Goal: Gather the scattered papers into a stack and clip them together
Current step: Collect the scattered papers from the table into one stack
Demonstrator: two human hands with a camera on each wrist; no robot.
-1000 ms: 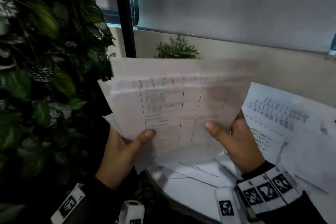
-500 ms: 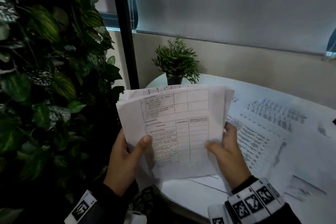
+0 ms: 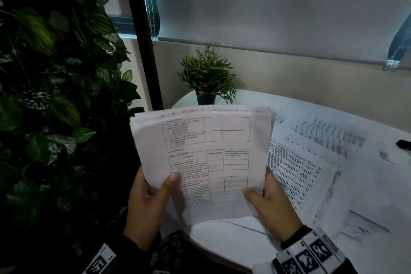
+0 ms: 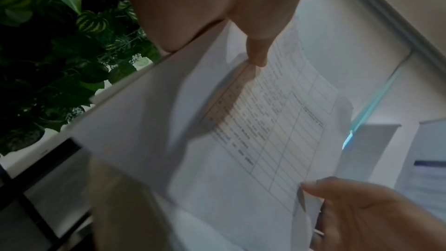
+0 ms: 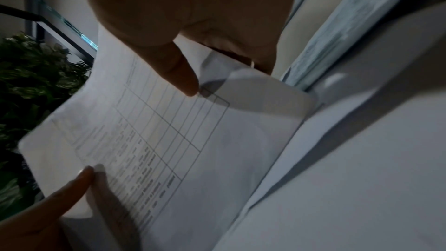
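A stack of white printed papers (image 3: 204, 162), with a table form on its front sheet, stands upright over the near edge of the round white table (image 3: 233, 247). My left hand (image 3: 153, 193) grips its lower left side, thumb on the front. My right hand (image 3: 268, 193) grips the lower right side the same way. In the wrist views the left thumb (image 4: 257, 52) and the right thumb (image 5: 178, 75) press on the front sheet (image 5: 193, 150). Several loose printed sheets (image 3: 311, 173) lie spread on the table to the right. A small black object (image 3: 403, 144) sits at the right frame edge.
A small potted plant (image 3: 206, 78) stands at the table's far edge, just behind the stack. A wall of dark leaves (image 3: 44, 95) and a black pole (image 3: 144, 40) fill the left. A lowered blind (image 3: 266, 6) and a beige wall run behind.
Both hands have brought the stack down from in front of the wall to just above the table. The sheets, fanned out a second ago, now sit closer together.
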